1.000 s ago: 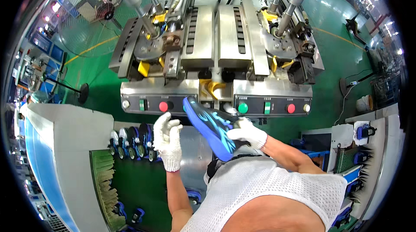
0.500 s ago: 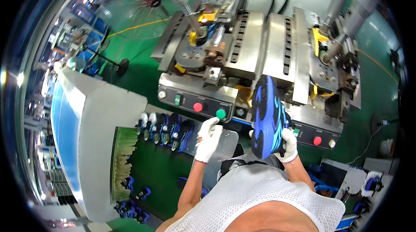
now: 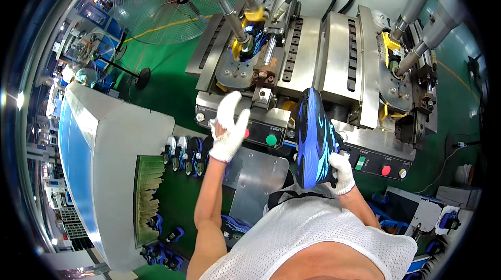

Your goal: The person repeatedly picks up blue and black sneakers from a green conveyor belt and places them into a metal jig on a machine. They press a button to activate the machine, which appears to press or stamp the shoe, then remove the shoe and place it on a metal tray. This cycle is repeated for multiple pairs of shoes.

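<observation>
Black-and-blue sports shoe point(image 3: 313, 144) was gripped near its lower end by the white-knit-gloved right hand point(image 3: 342, 174), fingers curled, before a steel twin-station machine point(image 3: 308, 50). Left hand point(image 3: 229, 136), likewise gloved, was held unclasped, thumb spread, by a long black control panel point(image 3: 259, 135); contact could not be judged.

- Right hand point(image 3: 342, 174), gloved in white, grips a blue-and-black shoe point(image 3: 312, 144).
- Left hand point(image 3: 228, 129), thumb and fingers apart, hovers near a control panel point(image 3: 258, 132).
- Other shoes point(image 3: 193, 155) stand in a row at left.
</observation>
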The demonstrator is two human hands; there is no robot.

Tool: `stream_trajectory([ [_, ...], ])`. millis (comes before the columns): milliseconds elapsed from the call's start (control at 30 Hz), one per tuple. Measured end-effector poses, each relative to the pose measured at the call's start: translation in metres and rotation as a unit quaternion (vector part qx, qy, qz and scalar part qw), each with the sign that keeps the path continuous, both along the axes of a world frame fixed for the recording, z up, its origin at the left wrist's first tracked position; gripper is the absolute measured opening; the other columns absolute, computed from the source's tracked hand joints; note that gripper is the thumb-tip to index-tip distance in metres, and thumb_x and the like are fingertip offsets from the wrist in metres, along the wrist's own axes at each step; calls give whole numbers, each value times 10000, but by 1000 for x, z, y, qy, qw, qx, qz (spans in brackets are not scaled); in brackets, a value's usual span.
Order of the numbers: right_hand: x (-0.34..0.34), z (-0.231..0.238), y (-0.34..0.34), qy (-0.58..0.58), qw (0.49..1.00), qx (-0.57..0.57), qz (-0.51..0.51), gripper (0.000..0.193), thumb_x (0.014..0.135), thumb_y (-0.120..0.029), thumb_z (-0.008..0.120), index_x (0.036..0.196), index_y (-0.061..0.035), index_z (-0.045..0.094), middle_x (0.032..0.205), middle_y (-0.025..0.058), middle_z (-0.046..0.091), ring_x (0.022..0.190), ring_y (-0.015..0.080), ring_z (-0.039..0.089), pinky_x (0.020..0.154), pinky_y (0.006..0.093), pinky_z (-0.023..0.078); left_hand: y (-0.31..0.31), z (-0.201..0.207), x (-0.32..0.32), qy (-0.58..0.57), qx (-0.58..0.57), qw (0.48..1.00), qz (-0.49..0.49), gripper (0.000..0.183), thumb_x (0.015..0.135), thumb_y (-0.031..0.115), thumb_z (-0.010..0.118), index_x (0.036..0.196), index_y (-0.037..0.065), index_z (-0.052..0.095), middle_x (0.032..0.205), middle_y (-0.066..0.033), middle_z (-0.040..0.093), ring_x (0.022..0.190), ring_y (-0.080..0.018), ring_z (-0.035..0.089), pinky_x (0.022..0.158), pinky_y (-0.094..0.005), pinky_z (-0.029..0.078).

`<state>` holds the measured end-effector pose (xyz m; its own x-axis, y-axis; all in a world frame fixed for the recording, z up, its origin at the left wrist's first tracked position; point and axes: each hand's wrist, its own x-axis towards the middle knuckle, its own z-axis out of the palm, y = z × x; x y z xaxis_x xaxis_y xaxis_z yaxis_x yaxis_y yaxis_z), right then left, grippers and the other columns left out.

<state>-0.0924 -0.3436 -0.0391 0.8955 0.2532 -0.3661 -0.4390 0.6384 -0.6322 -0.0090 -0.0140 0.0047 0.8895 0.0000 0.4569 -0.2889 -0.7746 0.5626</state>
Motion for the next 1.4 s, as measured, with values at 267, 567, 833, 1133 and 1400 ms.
stream_trajectory([
  [267,8,-12,-12,17,997,-55,42,382,825,-95,703,1170,39,609,801,46,664,585,106,602,470,247,473,40,-64,188,33,95,994,-44,483,951,184,611,1380,-11,506,1367,-256,542,1289,-425,504,1101,-458,407],
  [567,-17,-31,-34,50,993,-109,19,565,775,-61,725,1314,-19,560,730,-13,615,504,64,495,428,227,376,22,-134,317,144,78,975,150,824,836,397,758,1482,61,374,1408,-246,543,1277,-420,551,1053,-593,386],
  [833,19,13,-3,79,984,-158,-20,218,824,-170,754,925,-1,661,722,10,632,580,87,574,481,247,429,36,-38,331,232,96,961,118,707,799,451,728,1332,49,495,1300,-250,623,1207,-418,603,1028,-511,452],
  [1133,129,72,124,-6,996,-90,-5,377,908,-140,717,1248,-55,580,1068,63,692,919,173,710,760,396,620,80,33,68,43,-72,980,179,678,725,265,865,1290,12,588,1134,-161,689,1032,-255,673,927,-367,523],
  [1400,382,-3,281,-46,956,-289,-23,245,771,-73,747,993,-64,643,880,76,642,767,245,643,719,424,549,85,-79,-184,192,-115,898,378,611,665,215,881,1188,44,615,991,-118,673,893,-289,649,875,-416,505],
])
